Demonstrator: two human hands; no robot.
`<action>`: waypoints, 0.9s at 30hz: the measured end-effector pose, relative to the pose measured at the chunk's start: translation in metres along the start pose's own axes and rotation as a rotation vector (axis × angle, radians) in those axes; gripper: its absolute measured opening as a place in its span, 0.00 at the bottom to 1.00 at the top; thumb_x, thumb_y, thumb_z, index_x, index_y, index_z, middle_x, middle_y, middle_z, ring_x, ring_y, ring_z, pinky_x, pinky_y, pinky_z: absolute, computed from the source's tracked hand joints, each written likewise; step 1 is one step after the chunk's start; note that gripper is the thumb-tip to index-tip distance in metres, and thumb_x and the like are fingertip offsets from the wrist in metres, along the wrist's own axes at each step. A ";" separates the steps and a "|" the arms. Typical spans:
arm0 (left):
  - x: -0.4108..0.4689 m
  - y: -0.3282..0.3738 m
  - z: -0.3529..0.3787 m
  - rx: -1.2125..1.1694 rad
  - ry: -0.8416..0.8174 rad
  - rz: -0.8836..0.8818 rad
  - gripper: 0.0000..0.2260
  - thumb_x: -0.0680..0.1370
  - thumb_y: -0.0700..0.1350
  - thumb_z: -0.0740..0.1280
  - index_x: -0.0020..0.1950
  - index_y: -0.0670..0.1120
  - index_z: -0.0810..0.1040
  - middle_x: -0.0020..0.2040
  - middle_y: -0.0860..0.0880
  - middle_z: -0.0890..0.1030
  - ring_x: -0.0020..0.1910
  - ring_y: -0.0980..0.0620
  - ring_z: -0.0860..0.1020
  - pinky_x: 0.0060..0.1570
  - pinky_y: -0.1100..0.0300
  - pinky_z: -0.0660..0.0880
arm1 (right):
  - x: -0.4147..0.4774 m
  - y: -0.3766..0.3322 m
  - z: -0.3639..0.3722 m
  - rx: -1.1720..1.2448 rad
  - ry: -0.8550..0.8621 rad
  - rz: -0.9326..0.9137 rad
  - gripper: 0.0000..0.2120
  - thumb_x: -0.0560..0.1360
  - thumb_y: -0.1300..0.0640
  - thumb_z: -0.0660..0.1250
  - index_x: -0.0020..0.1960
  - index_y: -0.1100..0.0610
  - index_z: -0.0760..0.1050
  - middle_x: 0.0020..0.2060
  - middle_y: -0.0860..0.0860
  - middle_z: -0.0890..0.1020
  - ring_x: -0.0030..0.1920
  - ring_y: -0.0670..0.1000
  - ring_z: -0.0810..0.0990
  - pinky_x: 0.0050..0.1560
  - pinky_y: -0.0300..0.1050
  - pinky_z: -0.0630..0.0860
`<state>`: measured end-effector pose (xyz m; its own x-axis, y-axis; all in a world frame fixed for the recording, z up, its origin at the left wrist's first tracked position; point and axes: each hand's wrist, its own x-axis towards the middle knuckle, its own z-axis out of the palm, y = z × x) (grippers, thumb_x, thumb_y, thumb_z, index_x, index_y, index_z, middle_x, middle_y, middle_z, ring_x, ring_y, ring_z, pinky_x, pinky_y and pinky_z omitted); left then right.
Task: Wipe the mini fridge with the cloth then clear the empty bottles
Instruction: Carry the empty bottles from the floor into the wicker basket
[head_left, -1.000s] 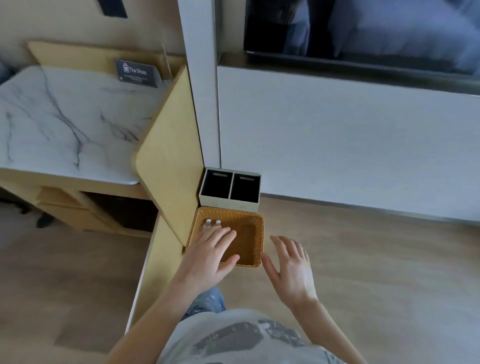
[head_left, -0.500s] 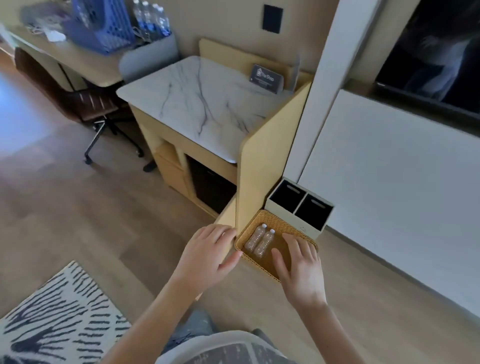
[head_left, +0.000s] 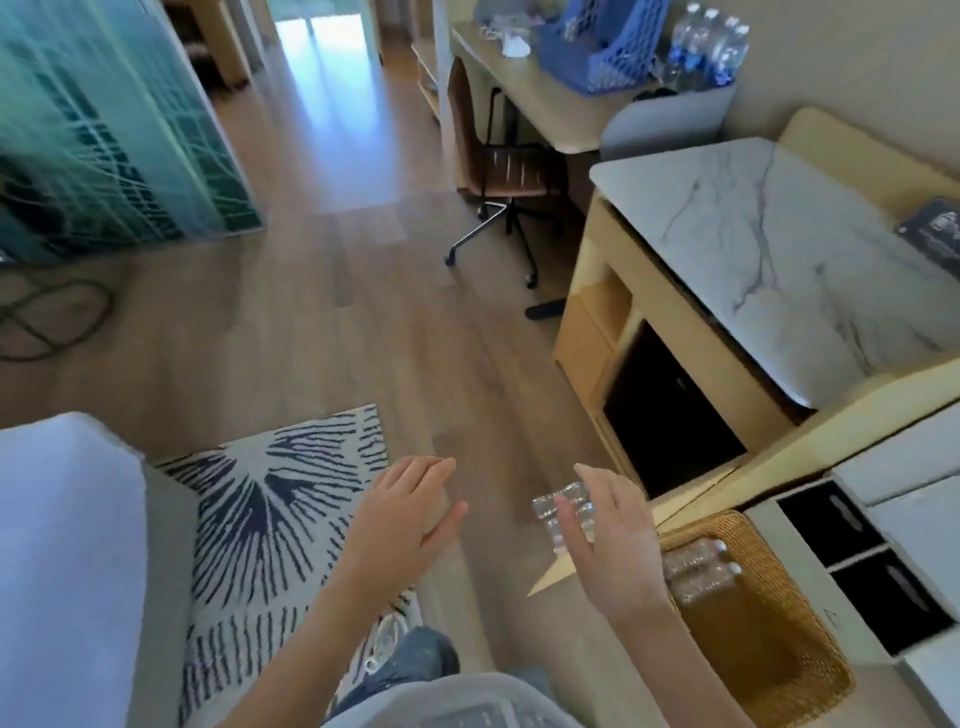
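The mini fridge (head_left: 670, 415) is the black box set low in the wooden cabinet under the marble top (head_left: 810, 270). Two clear empty bottles (head_left: 698, 569) lie side by side in the wicker basket (head_left: 810, 639) at the lower right. More clear crinkled bottles (head_left: 563, 512) show on the floor just past my right fingertips. My right hand (head_left: 610, 545) hovers over them with fingers spread, and I cannot tell whether it touches them. My left hand (head_left: 410, 514) is held open above the floor, holding nothing. No cloth is in view.
A striped rug (head_left: 270, 509) and a bed corner (head_left: 62, 545) lie at the left. A swivel chair (head_left: 509, 187) stands under a desk with a blue basket (head_left: 592, 47) and full water bottles (head_left: 709, 44). A white two-slot bin (head_left: 810, 566) sits by the wicker basket.
My head has turned left, so the basket and cabinet slid to the right. Both hands drew back from the basket and stayed open. The floor bottles now show at my right fingertips.
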<state>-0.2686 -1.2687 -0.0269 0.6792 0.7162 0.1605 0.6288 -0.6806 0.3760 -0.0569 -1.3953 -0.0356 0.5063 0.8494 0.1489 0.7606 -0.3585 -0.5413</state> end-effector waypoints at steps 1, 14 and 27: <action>-0.002 -0.024 -0.007 0.005 0.005 -0.013 0.22 0.81 0.57 0.57 0.66 0.45 0.78 0.62 0.50 0.81 0.61 0.48 0.78 0.61 0.52 0.75 | 0.009 -0.019 0.016 0.000 -0.008 -0.015 0.19 0.81 0.50 0.65 0.66 0.60 0.77 0.59 0.55 0.81 0.62 0.56 0.77 0.64 0.57 0.75; 0.055 -0.234 -0.090 -0.018 0.042 -0.042 0.21 0.80 0.57 0.59 0.64 0.44 0.79 0.60 0.49 0.82 0.60 0.47 0.79 0.59 0.49 0.77 | 0.092 -0.164 0.131 0.005 0.029 0.009 0.22 0.80 0.44 0.60 0.65 0.57 0.77 0.57 0.51 0.80 0.59 0.49 0.73 0.57 0.51 0.79; 0.239 -0.249 -0.037 -0.061 -0.164 0.306 0.19 0.80 0.56 0.59 0.63 0.45 0.76 0.55 0.51 0.81 0.55 0.50 0.77 0.52 0.57 0.75 | 0.185 -0.118 0.155 -0.079 0.138 0.372 0.20 0.78 0.50 0.69 0.68 0.58 0.75 0.59 0.53 0.81 0.61 0.55 0.77 0.61 0.47 0.69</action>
<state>-0.2769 -0.9228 -0.0481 0.8876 0.4429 0.1267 0.3666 -0.8456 0.3879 -0.1157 -1.1357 -0.0727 0.7986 0.5980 0.0678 0.5414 -0.6645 -0.5151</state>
